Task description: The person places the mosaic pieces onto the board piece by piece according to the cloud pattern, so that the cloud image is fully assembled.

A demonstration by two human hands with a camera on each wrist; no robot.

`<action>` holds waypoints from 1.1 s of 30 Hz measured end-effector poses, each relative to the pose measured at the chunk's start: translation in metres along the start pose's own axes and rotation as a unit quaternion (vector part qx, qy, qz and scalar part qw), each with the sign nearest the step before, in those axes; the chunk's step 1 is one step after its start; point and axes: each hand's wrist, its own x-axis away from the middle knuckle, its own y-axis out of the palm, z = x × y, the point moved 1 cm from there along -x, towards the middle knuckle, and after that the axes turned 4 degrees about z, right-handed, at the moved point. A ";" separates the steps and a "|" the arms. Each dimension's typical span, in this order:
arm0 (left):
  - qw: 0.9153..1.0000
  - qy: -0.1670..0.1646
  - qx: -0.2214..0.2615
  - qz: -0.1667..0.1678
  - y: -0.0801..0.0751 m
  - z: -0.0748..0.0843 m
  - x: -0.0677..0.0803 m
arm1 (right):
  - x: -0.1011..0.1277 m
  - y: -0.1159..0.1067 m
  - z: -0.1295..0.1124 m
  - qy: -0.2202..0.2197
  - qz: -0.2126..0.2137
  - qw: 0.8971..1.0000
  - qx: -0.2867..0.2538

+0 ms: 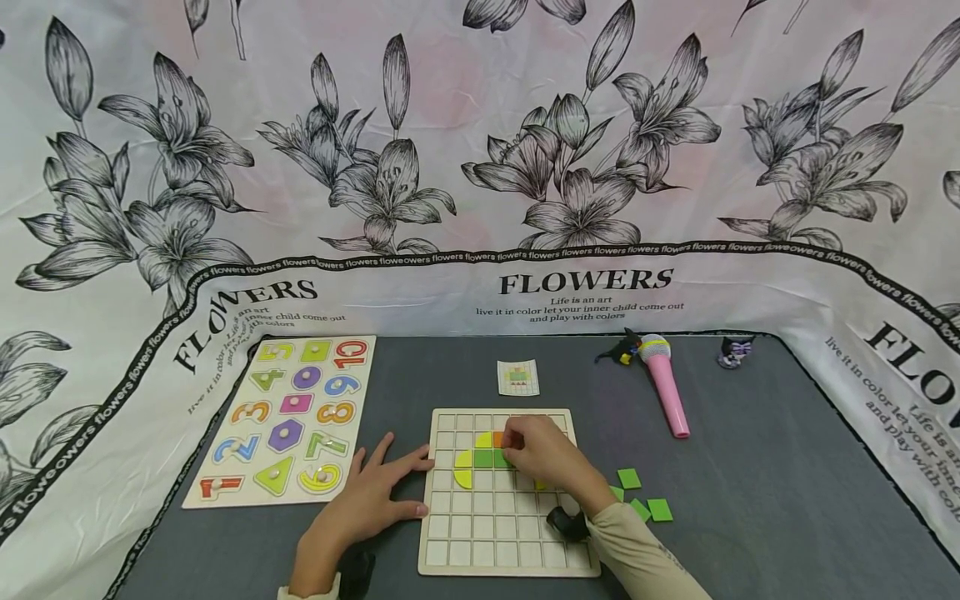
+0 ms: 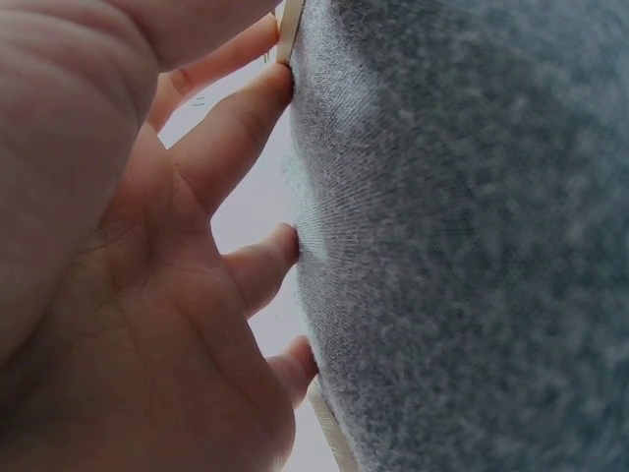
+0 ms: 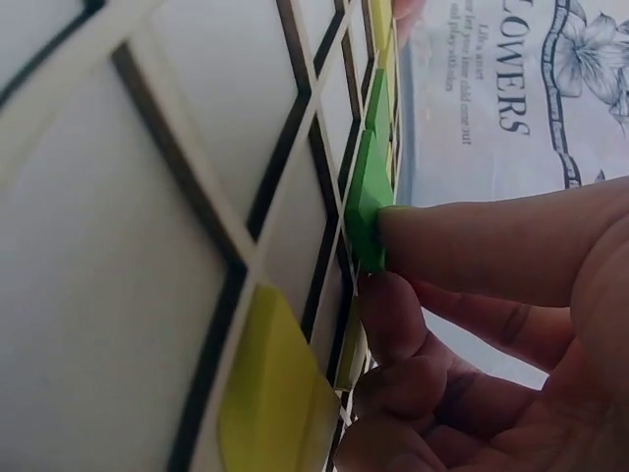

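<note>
A wooden grid board [image 1: 510,562] lies on the dark cloth. Yellow rounded pieces [image 1: 463,479], two green square tiles [image 1: 483,458] and an orange piece [image 1: 498,439] sit in its cells. My right hand [image 1: 551,450] is over the upper right of the board; in the right wrist view its thumb and a finger pinch a green square tile [image 3: 366,202] at a cell. A yellow piece [image 3: 270,383] is nearer that camera. My left hand [image 1: 375,492] has spread fingers, with thumb and fingertips at the board's left edge; its palm [image 2: 167,324] shows in the left wrist view.
Several loose green tiles [image 1: 659,510] lie right of the board. A small pattern card [image 1: 518,378] is behind it. A number puzzle board [image 1: 258,408] lies at left. At the back right are a pink toy microphone [image 1: 667,387], a black figurine [image 1: 624,348] and another small figurine [image 1: 734,352].
</note>
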 end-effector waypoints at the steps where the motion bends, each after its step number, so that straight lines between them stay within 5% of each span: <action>1: 1.000 0.001 0.000 0.000 0.000 0.000 0.000 | 0.000 0.000 0.000 0.000 0.000 1.000 0.001; 33: 1.000 -0.005 -0.007 0.001 0.002 -0.001 -0.001 | 0.057 -0.059 0.035 0.042 0.085 0.995 -0.009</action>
